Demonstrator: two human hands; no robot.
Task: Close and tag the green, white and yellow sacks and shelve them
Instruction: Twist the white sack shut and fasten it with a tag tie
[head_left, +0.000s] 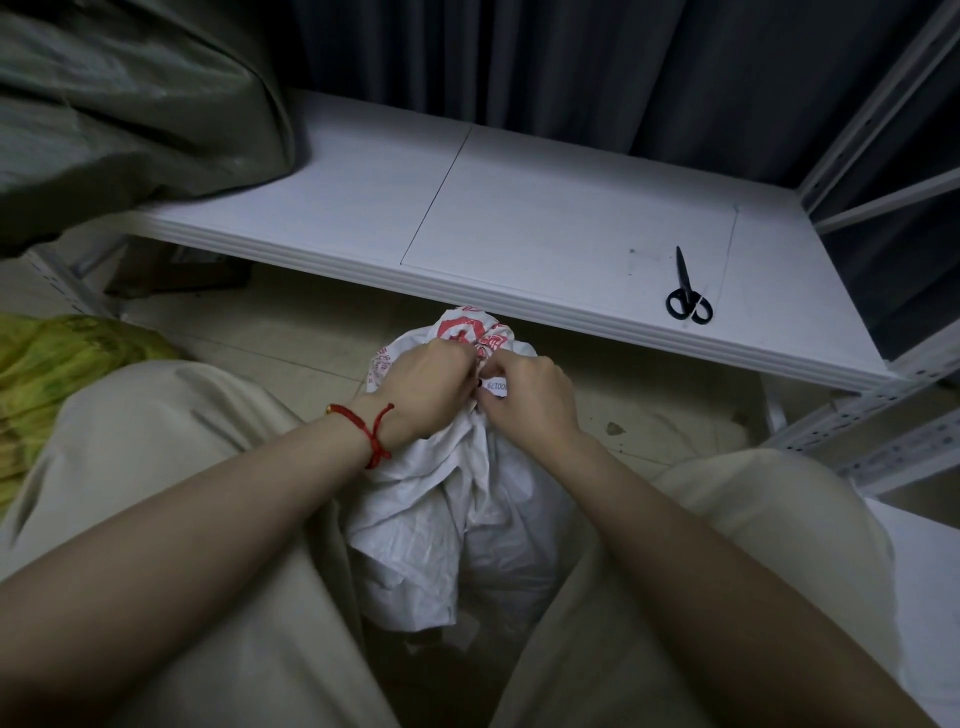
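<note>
A white sack (457, 525) with red print stands on the floor between my knees, its neck bunched up. My left hand (423, 384), with a red string at the wrist, grips the gathered neck from the left. My right hand (530, 395) pinches the neck from the right, with a small white numbered tag (494, 386) under its fingers. The green sack (124, 104) lies on the white shelf (519, 208) at the far left. The yellow sack (57, 374) sits on the floor at my left.
Black scissors (688, 291) lie near the shelf's front right edge. Metal shelf uprights (878, 431) stand at the right, and a dark curtain hangs behind the shelf. My knees in pale trousers flank the white sack.
</note>
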